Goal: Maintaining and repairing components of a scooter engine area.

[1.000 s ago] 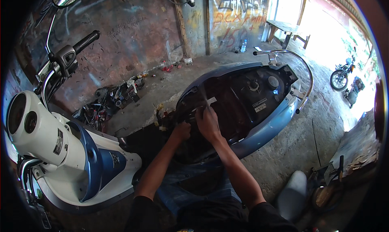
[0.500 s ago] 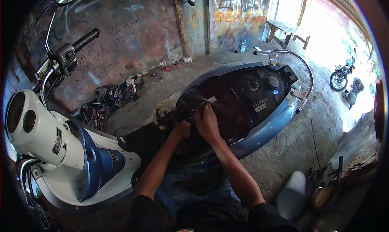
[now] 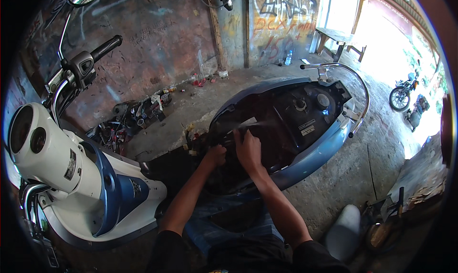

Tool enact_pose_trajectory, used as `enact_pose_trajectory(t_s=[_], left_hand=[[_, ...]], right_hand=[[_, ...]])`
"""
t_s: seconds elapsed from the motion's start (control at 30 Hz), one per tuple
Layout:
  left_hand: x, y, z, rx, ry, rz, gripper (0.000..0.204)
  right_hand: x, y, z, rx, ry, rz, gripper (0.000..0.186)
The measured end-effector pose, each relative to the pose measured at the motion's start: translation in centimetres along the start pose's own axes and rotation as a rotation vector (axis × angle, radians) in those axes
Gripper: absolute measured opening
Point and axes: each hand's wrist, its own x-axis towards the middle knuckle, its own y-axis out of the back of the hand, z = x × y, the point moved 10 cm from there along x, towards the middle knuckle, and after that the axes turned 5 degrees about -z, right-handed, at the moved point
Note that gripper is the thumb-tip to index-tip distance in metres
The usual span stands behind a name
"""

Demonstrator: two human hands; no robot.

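A blue and white scooter (image 3: 83, 187) stands across my view with its seat off, showing the dark underseat well (image 3: 281, 130), a filler fitting (image 3: 299, 104) and a round cap (image 3: 322, 101). My left hand (image 3: 214, 154) is closed at the front of the well, beside wires with pale connectors (image 3: 193, 139); what it grips is hidden. My right hand (image 3: 248, 149) is just to its right, index finger and thumb bent into the well by a pale strip; what they hold is too small to make out. A faint, blurred streak shows above the fingers.
A chrome rail (image 3: 362, 89) curves round the scooter's tail. Dark parts (image 3: 129, 118) are heaped along the painted wall (image 3: 157, 34). A bottle (image 3: 288, 57) and bench (image 3: 334, 34) stand behind, a motorcycle (image 3: 400, 96) outside, a loose seat (image 3: 346, 230) at lower right.
The upper part of the view has shifted slightly downward in the picture. My right hand's fingers have shifted a little within the well; my left hand stays closed in about the same place.
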Motion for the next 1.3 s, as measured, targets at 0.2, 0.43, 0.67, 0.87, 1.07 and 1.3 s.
enact_pose_trajectory(t_s=[0.2,0.43,0.67,0.87,1.07,1.3], left_hand=[[0.7,0.6,2.1,0.093,-0.013,-0.077,0.022],[0.7,0.6,1.6,0.068,-0.036,-0.033,0.021],[0.2,-1.1,-1.3,0.007,-0.011,-0.043,0.017],[-0.8,1.1,2.3,0.044,0.034,-0.074,0.029],[-6.2,8.7,7.7,-0.209,0.066,0.258,0.033],[-14.5,9.1,8.0,-1.26,0.337,0.628,0.034]], right_hand=[[-1.4,1.7,-2.9,-0.031,0.567,0.32,0.029],[0.3,0.0,0.7,0.083,0.215,0.102,0.024],[-0.2,1.3,-1.5,0.134,0.365,0.271,0.021],[0.6,3.0,-1.1,0.189,0.352,0.336,0.026],[0.0,5.0,-3.4,0.316,0.279,0.281,0.027],[-1.9,6.0,-6.2,0.52,0.137,0.148,0.029]])
